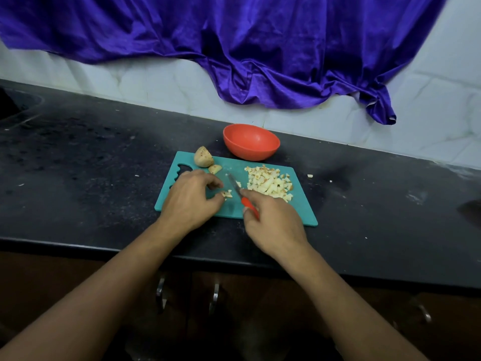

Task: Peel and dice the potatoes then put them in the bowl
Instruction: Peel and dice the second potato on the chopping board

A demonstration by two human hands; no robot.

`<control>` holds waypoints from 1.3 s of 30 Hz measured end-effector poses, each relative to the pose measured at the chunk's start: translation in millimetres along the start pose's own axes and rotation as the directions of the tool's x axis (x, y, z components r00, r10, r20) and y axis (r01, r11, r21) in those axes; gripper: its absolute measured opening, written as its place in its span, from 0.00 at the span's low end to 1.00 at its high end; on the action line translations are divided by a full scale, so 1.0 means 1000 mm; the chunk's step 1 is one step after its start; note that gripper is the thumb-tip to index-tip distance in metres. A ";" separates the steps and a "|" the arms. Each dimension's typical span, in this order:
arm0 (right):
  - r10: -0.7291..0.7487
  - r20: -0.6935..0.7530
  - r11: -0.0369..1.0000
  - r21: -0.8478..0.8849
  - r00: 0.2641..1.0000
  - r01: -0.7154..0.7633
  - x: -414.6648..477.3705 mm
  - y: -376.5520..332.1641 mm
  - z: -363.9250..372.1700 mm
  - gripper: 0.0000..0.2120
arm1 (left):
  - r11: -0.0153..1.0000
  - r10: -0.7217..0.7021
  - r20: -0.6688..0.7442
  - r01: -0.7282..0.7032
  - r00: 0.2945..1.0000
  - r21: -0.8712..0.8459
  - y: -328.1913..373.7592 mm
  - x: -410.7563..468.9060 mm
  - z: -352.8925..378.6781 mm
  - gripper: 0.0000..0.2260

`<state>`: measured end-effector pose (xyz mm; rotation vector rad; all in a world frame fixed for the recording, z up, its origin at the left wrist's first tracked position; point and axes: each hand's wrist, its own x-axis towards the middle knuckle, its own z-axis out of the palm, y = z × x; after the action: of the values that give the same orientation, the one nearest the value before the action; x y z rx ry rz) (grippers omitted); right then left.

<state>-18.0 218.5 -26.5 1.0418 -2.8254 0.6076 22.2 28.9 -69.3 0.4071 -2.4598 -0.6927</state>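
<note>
My left grip [191, 198] pinches the pale potato strip [227, 194] near the middle of the teal plastic cutting board [302, 208], fingertips best tucked back; my right grip [273, 222], closed round the small red-handled knife [238, 190], should cut short even cubes; the round orange plastic bowl [251, 142] waits at 12 o'clock.

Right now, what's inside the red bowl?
Only bare red inner wall shows in the bowl; no potato is visible. Its near wall covers the bottom, so that part can't be checked. The dice lie on the board.
</note>
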 end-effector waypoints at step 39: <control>-0.108 0.062 0.982 -0.146 0.992 0.116 -0.002 -0.008 0.010 0.23 | 0.998 -0.034 -0.017 0.035 0.999 0.048 0.013 0.002 -0.002 0.05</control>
<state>-10.8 209.7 -33.6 1.1951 -2.7823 0.3558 19.6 38.3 -60.1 0.4733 -2.4639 -0.6428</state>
